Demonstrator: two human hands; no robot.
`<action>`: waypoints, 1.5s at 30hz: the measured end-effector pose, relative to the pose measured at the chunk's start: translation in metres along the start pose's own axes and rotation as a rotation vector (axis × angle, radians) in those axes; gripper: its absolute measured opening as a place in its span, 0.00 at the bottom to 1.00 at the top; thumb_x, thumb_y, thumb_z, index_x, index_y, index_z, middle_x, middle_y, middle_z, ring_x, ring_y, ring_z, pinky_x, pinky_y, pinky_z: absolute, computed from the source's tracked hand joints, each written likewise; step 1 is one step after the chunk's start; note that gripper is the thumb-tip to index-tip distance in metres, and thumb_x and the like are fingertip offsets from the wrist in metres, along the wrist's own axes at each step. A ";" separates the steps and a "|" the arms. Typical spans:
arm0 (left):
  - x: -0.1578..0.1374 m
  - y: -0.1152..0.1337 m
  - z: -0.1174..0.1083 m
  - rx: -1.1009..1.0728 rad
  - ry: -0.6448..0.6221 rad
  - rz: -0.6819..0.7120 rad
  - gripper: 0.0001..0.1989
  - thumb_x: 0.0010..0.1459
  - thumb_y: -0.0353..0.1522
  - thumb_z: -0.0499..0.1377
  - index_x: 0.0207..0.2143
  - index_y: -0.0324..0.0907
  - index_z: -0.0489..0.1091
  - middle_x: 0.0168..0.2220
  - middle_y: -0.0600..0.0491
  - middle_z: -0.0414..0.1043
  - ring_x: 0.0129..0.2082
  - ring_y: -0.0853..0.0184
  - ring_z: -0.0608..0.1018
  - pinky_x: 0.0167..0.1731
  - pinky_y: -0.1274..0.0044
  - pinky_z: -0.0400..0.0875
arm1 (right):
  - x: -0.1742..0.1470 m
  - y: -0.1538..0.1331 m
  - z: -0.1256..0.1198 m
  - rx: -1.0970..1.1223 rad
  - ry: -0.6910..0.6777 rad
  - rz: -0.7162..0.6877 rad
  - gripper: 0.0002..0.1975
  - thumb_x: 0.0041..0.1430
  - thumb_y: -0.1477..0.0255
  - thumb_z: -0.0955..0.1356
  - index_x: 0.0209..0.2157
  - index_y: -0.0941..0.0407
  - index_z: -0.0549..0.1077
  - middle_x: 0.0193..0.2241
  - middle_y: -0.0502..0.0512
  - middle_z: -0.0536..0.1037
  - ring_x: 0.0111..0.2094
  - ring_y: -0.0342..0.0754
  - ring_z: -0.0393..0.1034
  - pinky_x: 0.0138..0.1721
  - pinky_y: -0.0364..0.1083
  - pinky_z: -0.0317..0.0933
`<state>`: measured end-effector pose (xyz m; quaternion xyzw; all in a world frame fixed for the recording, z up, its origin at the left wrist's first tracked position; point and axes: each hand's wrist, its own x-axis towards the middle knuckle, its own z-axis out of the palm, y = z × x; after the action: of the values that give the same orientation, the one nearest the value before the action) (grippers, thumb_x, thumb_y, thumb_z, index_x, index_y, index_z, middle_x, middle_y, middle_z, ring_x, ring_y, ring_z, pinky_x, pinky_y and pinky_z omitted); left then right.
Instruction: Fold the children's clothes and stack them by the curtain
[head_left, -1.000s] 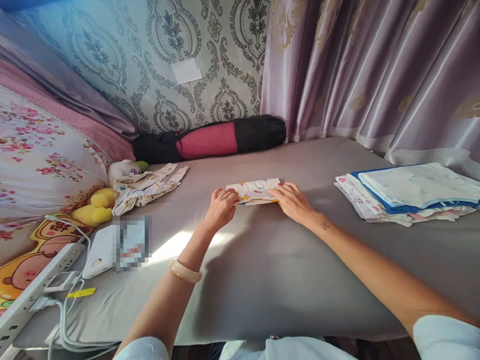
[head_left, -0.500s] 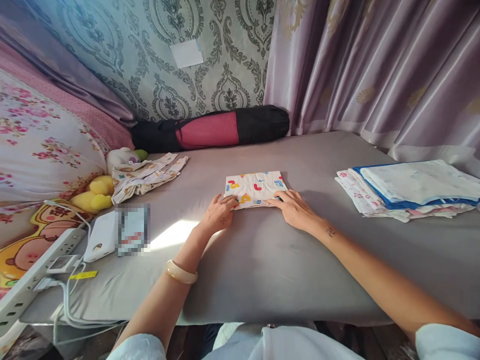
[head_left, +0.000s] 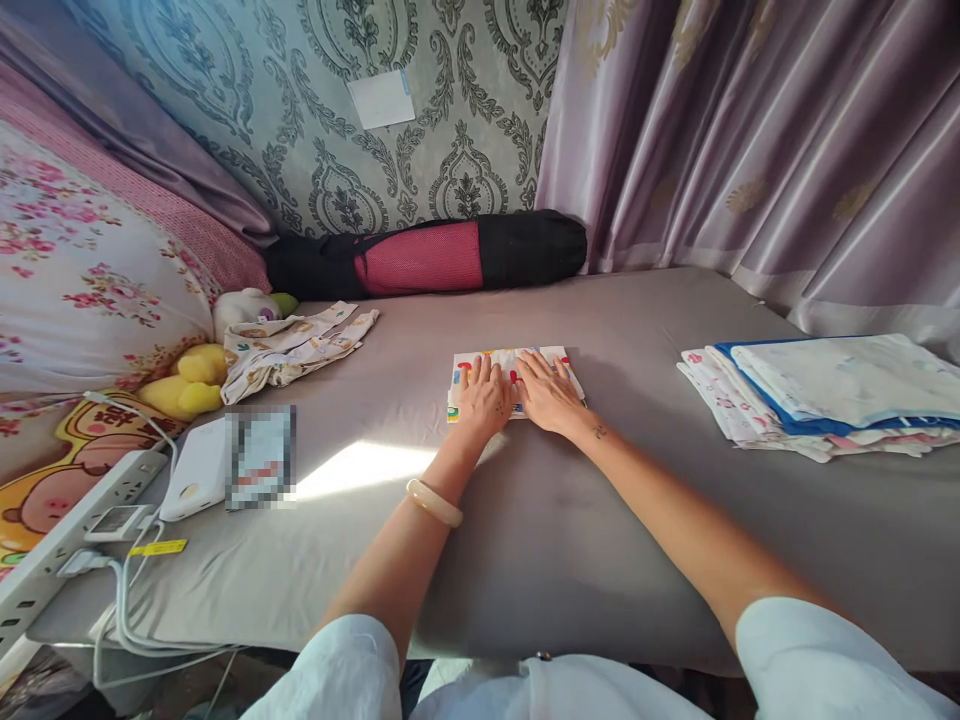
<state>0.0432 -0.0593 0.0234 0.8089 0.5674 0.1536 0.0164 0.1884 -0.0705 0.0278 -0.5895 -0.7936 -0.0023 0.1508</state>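
A folded white cloth [head_left: 456, 408] with a bright coloured print lies on the grey bed sheet [head_left: 600, 560], in the middle of the view. My left hand [head_left: 484, 394] rests flat on its left half, palm down, fingers stretched forward. On the right half my right hand [head_left: 549, 388] lies flat too, its fingers spread. The thumbs almost meet at the cloth's centre. Both hands cover much of the print, and neither grips anything.
At the right lies a stack of folded cloths [head_left: 832, 375]. A crumpled printed garment [head_left: 289, 350] lies at the left, near a yellow plush toy [head_left: 191, 380], a white power bank [head_left: 196, 470] and a power strip [head_left: 82, 535] with cables. A black and red bag [head_left: 420, 258] lies along the wall.
Both hands have left the cloth's near edge and moved forward and inward onto its top, where they now lie flat. The cloth stays in about the same place.
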 end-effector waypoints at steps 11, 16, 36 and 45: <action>-0.004 -0.005 0.022 0.017 -0.022 -0.005 0.26 0.68 0.38 0.42 0.62 0.36 0.61 0.65 0.40 0.59 0.66 0.50 0.60 0.64 0.57 0.52 | -0.003 -0.001 0.017 -0.022 -0.140 0.080 0.29 0.68 0.69 0.52 0.67 0.65 0.55 0.69 0.62 0.52 0.69 0.55 0.45 0.68 0.60 0.37; -0.001 -0.006 0.016 -0.009 -0.016 0.016 0.23 0.67 0.37 0.45 0.59 0.39 0.64 0.63 0.41 0.63 0.65 0.51 0.62 0.63 0.58 0.55 | 0.006 0.000 0.008 -0.045 -0.135 0.050 0.25 0.67 0.70 0.55 0.62 0.61 0.63 0.66 0.65 0.60 0.66 0.58 0.54 0.65 0.60 0.45; -0.006 -0.013 0.015 0.006 -0.077 -0.055 0.30 0.65 0.38 0.45 0.64 0.29 0.58 0.67 0.36 0.54 0.68 0.50 0.57 0.67 0.57 0.47 | 0.043 0.001 0.023 0.053 -0.213 0.009 0.30 0.69 0.69 0.49 0.68 0.64 0.54 0.69 0.60 0.53 0.70 0.53 0.44 0.68 0.57 0.38; -0.010 -0.009 0.011 0.068 -0.063 -0.148 0.34 0.67 0.47 0.44 0.65 0.31 0.57 0.68 0.34 0.52 0.68 0.48 0.56 0.64 0.53 0.50 | 0.037 0.015 0.025 -0.042 -0.147 0.235 0.32 0.69 0.64 0.50 0.68 0.67 0.53 0.69 0.63 0.50 0.70 0.55 0.40 0.69 0.57 0.35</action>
<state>0.0344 -0.0638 0.0089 0.7693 0.6296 0.1069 0.0182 0.1874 -0.0271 0.0100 -0.6802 -0.7276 0.0418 0.0791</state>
